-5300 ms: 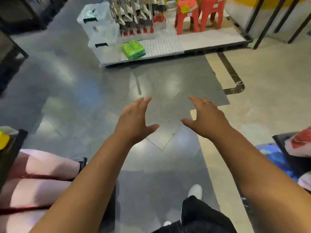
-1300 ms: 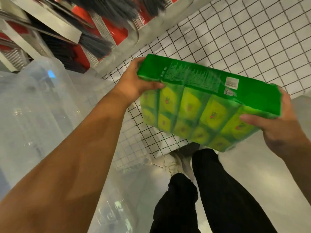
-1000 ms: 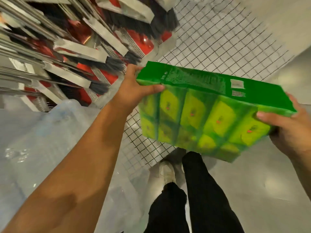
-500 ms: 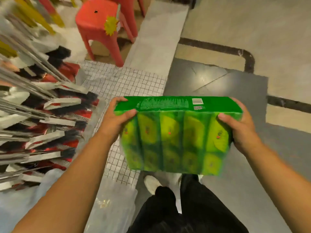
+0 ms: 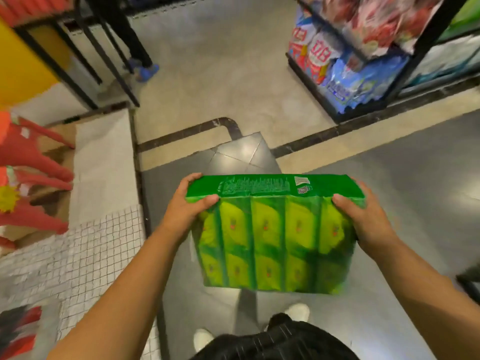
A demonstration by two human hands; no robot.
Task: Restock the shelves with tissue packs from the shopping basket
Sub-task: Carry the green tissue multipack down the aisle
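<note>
I hold a large green multi-pack of tissues [image 5: 272, 235] in front of me, above the grey floor. My left hand [image 5: 185, 209] grips its left end, thumb across the top edge. My right hand [image 5: 363, 216] grips its right end the same way. The pack's printed top face points away from me and its rows of yellow-green packets face me. A black shelf rack [image 5: 426, 42] stocked with blue, white and red bagged goods stands at the upper right. No shopping basket is in view.
A low display platform with a white wire grid [image 5: 85, 245] lies at my left, with red plastic stools [image 5: 23, 162] on it. A person's legs and blue shoes [image 5: 145, 70] stand at the top, beside a black metal frame [image 5: 85, 61]. My own feet show below.
I have turned right, away from the brooms and grid platform, carrying the pack with both hands. The aisle floor and the stocked shelf rack have come into view.
</note>
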